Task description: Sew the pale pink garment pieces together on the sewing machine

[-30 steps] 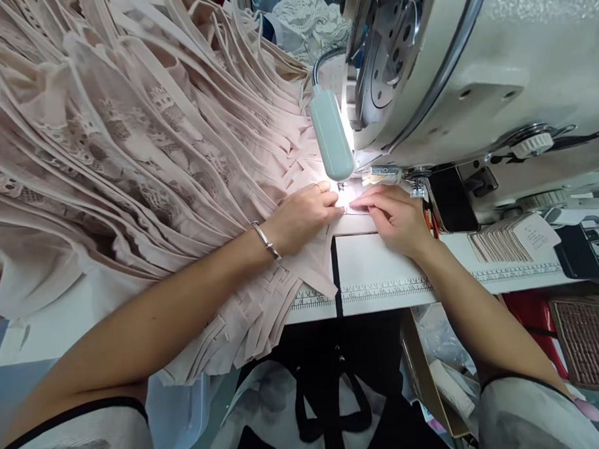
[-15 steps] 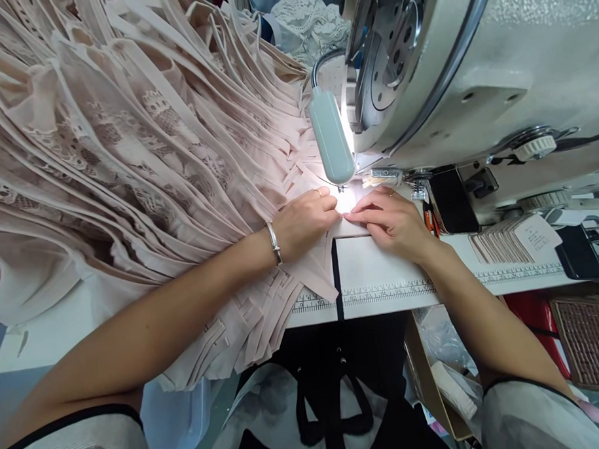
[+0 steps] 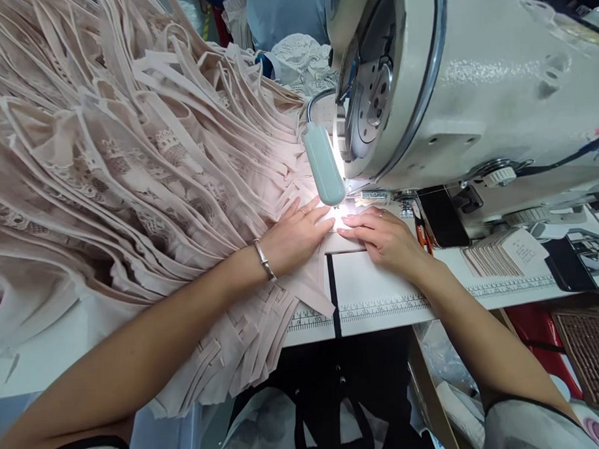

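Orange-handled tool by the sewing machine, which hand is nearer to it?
Right. The right hand is just left of the tool; the left hand is farther left, on pink fabric.

silver bracelet [image 3: 265,260] | 2 rings [image 3: 303,212] | pale grey sleeves [image 3: 527,429] | black trim [image 3: 91,442]

The ruler strip [image 3: 310,319] shows 9 and 10.

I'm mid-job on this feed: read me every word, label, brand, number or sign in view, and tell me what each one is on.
"9" and "10": on the ruler strip, left of the black stripe.
Ruler numbers right of that stripe: too small to read surely.
Handwriting on the top card of the stack: too small and blurred to read.
Sewing machine: no readable brand or label.
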`<state>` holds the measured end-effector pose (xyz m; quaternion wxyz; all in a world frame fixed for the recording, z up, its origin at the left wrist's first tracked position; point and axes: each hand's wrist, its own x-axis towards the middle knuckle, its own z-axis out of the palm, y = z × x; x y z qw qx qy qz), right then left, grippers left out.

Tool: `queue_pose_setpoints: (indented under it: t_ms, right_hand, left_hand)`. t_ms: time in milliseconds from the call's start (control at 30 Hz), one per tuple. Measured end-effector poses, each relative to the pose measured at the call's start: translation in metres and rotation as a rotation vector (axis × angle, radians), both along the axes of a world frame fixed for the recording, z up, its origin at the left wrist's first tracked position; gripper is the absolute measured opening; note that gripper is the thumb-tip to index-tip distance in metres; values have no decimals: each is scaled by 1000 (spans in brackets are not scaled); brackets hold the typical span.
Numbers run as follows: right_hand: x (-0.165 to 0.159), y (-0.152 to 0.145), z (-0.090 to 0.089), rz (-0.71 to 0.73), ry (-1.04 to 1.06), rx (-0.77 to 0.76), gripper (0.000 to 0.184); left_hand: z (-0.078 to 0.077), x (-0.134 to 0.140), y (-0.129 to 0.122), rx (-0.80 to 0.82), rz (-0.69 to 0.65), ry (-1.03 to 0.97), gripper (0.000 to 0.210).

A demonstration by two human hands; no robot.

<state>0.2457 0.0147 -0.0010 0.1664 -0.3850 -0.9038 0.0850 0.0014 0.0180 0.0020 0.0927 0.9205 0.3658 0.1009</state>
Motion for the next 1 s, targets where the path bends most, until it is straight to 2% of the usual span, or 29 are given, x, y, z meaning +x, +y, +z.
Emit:
queue_pose_setpoints:
  t_ms: [133, 333, 600, 867, 1000]
  right_hand:
    - [-1, 0, 2, 5, -29, 16, 45]
    - [-8, 0, 2, -59, -58, 38, 46]
    - [-11, 2, -3, -93, -108, 36, 50]
    - [-13, 6, -6, -148, -160, 9, 52]
    - [-15, 5, -5, -110, -194, 7, 58]
  left_hand:
    - [-2, 0, 0, 24, -2, -16, 25]
    - [-4, 1, 3, 57, 19, 7, 26]
    - [1, 6, 9, -22, 71, 54, 31]
    - [6, 9, 11, -56, 136, 111, 56]
    - [2, 10, 11, -28, 176, 86, 59]
